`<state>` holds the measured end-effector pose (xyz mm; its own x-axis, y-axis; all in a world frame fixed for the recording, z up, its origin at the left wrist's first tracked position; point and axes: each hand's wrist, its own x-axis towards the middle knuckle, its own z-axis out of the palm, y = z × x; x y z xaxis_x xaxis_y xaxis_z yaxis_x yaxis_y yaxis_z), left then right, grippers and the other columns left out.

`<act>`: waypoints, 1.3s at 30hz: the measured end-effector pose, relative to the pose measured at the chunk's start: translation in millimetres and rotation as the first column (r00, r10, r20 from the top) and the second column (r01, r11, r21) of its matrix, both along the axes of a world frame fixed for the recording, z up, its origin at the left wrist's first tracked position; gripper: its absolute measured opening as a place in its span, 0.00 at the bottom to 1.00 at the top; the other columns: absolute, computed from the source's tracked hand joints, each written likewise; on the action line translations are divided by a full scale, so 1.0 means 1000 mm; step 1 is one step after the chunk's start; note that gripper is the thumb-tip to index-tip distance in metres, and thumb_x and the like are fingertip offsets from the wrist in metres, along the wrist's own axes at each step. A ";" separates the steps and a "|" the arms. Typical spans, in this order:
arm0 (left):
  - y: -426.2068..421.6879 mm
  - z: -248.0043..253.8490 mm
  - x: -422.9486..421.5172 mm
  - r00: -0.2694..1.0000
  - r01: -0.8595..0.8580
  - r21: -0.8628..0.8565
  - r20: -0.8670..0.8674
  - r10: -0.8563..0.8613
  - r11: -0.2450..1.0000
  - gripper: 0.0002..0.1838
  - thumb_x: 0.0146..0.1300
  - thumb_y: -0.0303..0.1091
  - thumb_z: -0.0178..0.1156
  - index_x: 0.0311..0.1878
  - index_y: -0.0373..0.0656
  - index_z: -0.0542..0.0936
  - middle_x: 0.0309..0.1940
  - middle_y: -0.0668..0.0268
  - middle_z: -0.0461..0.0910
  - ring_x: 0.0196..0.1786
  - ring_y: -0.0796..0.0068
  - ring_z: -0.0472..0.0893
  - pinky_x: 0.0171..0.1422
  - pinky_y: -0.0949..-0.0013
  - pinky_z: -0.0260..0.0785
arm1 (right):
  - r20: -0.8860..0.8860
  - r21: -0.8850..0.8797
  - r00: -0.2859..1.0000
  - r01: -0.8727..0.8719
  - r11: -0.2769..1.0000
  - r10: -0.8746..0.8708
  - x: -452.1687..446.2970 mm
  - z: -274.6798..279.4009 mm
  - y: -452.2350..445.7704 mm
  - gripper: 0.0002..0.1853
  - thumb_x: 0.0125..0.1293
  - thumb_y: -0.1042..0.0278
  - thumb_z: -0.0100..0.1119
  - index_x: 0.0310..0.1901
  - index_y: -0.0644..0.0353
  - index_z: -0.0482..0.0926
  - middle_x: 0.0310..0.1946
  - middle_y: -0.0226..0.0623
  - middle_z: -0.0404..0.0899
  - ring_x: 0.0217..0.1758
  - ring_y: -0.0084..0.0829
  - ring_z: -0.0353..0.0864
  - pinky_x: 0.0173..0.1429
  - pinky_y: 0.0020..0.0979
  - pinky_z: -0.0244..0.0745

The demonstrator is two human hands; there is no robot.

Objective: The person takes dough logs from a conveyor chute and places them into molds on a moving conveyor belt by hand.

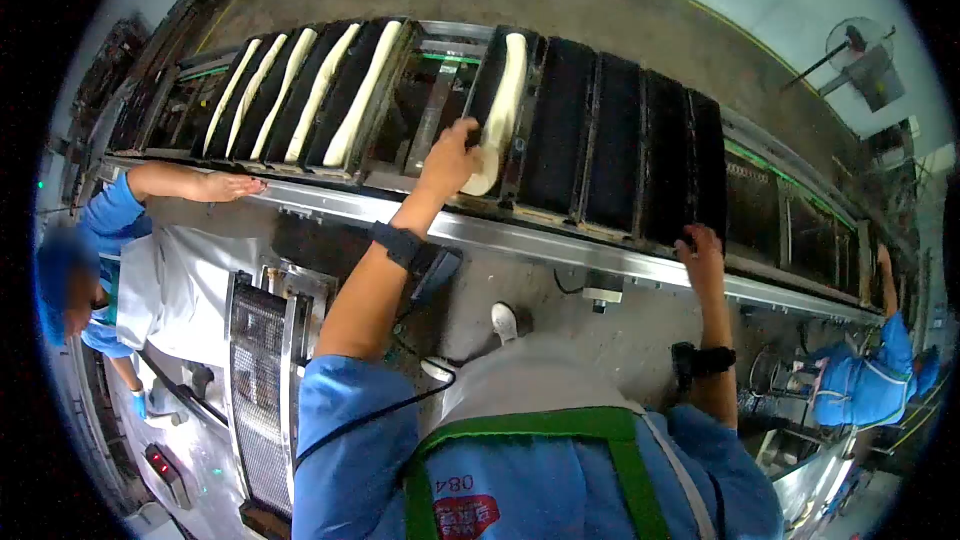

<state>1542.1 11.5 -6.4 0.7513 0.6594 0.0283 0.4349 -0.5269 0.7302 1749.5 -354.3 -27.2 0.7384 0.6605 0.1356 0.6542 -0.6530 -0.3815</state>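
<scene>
A long strip of pale dough [508, 90] lies lengthwise in the leftmost compartment of a black baking pan set [612, 145]. My left hand [450, 162] is at the near left end of this strip, palm down, its fingers slightly bent and apart. It seems to touch the dough or the pan rim; which one I cannot tell. At the near right corner of the same pan set, my right hand [703, 248] rests its spread fingertips on the front edge, holding nothing. The compartments to the right of the dough show only dark bottoms.
A second pan set [345, 90] with several dough strips stands further left on the metal conveyor [480, 230]. A co-worker's hand [232, 187] reaches towards it. Another person [865, 385] is at the right end. A mesh belt [262, 390] runs at lower left.
</scene>
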 end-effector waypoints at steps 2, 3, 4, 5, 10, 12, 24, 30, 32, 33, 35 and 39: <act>-0.004 -0.015 -0.010 0.972 0.153 0.165 -0.203 -0.118 0.974 0.11 0.51 0.34 0.50 0.39 0.46 0.72 0.35 0.53 0.71 0.37 0.50 0.73 0.42 0.57 0.66 | 0.018 -0.075 0.997 0.077 0.994 -0.076 0.011 -0.004 -0.012 0.20 0.52 0.61 0.54 0.45 0.62 0.69 0.45 0.46 0.68 0.48 0.43 0.67 0.50 0.35 0.62; -0.008 -0.010 -0.013 0.972 0.146 0.162 -0.209 -0.111 0.976 0.11 0.51 0.34 0.50 0.39 0.46 0.72 0.35 0.53 0.71 0.37 0.50 0.73 0.42 0.57 0.66 | 0.110 -0.110 0.979 0.184 0.977 -0.172 0.017 -0.013 -0.019 0.21 0.53 0.59 0.53 0.47 0.62 0.68 0.45 0.48 0.68 0.48 0.44 0.67 0.51 0.36 0.62; -0.014 -0.005 -0.014 0.942 0.133 0.260 -0.334 -0.040 0.957 0.11 0.51 0.35 0.50 0.38 0.46 0.72 0.36 0.53 0.71 0.37 0.53 0.74 0.40 0.58 0.67 | 0.204 -0.136 0.944 0.289 0.948 -0.259 0.025 -0.025 -0.025 0.23 0.54 0.57 0.52 0.49 0.62 0.67 0.46 0.49 0.67 0.48 0.45 0.67 0.51 0.36 0.61; -0.016 -0.002 -0.015 0.895 0.131 0.353 -0.445 0.043 0.926 0.10 0.51 0.35 0.51 0.37 0.46 0.71 0.37 0.53 0.71 0.37 0.57 0.75 0.39 0.58 0.68 | 0.202 -0.142 0.948 0.278 0.950 -0.247 0.033 -0.041 -0.028 0.23 0.54 0.57 0.52 0.49 0.62 0.67 0.46 0.49 0.67 0.48 0.45 0.67 0.51 0.36 0.61; 0.016 0.017 -0.020 0.808 0.087 0.303 -0.578 0.111 0.949 0.17 0.48 0.35 0.54 0.41 0.37 0.68 0.31 0.53 0.76 0.38 0.56 0.76 0.42 0.61 0.69 | 0.069 -0.016 0.942 0.331 0.944 -0.329 0.022 -0.028 0.011 0.24 0.55 0.52 0.50 0.47 0.64 0.67 0.21 0.48 0.74 0.25 0.45 0.73 0.30 0.40 0.67; 0.041 0.008 -0.019 0.786 0.085 0.303 -0.606 0.123 0.949 0.19 0.48 0.35 0.53 0.43 0.37 0.66 0.32 0.52 0.76 0.38 0.56 0.76 0.42 0.60 0.68 | 0.102 -0.050 0.969 0.231 0.972 -0.225 0.028 -0.035 0.017 0.21 0.56 0.54 0.49 0.44 0.63 0.70 0.18 0.48 0.73 0.22 0.46 0.72 0.27 0.41 0.66; 0.113 -0.024 -0.086 0.778 -0.197 0.392 -0.495 0.387 0.899 0.21 0.54 0.32 0.46 0.53 0.45 0.61 0.41 0.56 0.72 0.42 0.57 0.73 0.47 0.60 0.64 | -0.075 -0.094 0.997 -0.029 0.995 0.022 -0.045 -0.006 0.094 0.28 0.55 0.53 0.48 0.49 0.71 0.65 0.24 0.48 0.73 0.29 0.42 0.74 0.32 0.35 0.67; 0.084 -0.004 -0.181 0.853 -0.193 0.577 -0.302 0.426 0.794 0.17 0.55 0.45 0.47 0.39 0.43 0.73 0.39 0.58 0.73 0.46 0.61 0.71 0.50 0.59 0.59 | -0.208 -0.094 0.957 -0.228 0.969 0.205 -0.103 0.012 0.172 0.27 0.53 0.56 0.51 0.48 0.72 0.65 0.24 0.51 0.72 0.24 0.43 0.73 0.28 0.39 0.66; 0.057 -0.020 -0.227 0.894 -0.282 0.584 -0.128 0.430 0.761 0.16 0.52 0.40 0.52 0.41 0.42 0.72 0.42 0.58 0.72 0.48 0.58 0.69 0.50 0.59 0.61 | -0.232 0.049 0.929 -0.284 0.957 0.288 -0.123 0.007 0.190 0.26 0.54 0.58 0.50 0.51 0.68 0.63 0.36 0.50 0.71 0.38 0.45 0.71 0.40 0.38 0.64; 0.034 0.001 -0.252 0.843 -0.287 0.457 -0.298 0.449 0.842 0.17 0.53 0.41 0.52 0.44 0.44 0.71 0.47 0.58 0.69 0.53 0.59 0.65 0.53 0.59 0.59 | -0.249 0.117 0.908 -0.316 0.941 0.336 -0.135 0.005 0.201 0.25 0.55 0.60 0.50 0.52 0.66 0.62 0.41 0.50 0.71 0.45 0.45 0.69 0.47 0.38 0.63; 0.003 -0.021 -0.315 0.785 -0.414 0.471 -0.249 0.567 0.779 0.18 0.53 0.41 0.52 0.46 0.46 0.69 0.51 0.60 0.65 0.57 0.61 0.61 0.55 0.59 0.58 | -0.054 0.063 0.845 -0.529 0.846 0.532 -0.125 -0.021 0.222 0.20 0.56 0.62 0.49 0.48 0.61 0.65 0.47 0.49 0.67 0.50 0.47 0.65 0.51 0.37 0.60; -0.071 -0.037 -0.472 0.440 -0.806 0.341 -0.203 0.875 0.484 0.22 0.47 0.35 0.55 0.48 0.43 0.67 0.47 0.55 0.66 0.52 0.55 0.64 0.54 0.59 0.58 | 0.036 -0.030 0.825 -0.564 0.825 0.565 -0.125 -0.039 0.254 0.17 0.53 0.60 0.50 0.38 0.66 0.72 0.36 0.50 0.71 0.39 0.48 0.69 0.43 0.40 0.64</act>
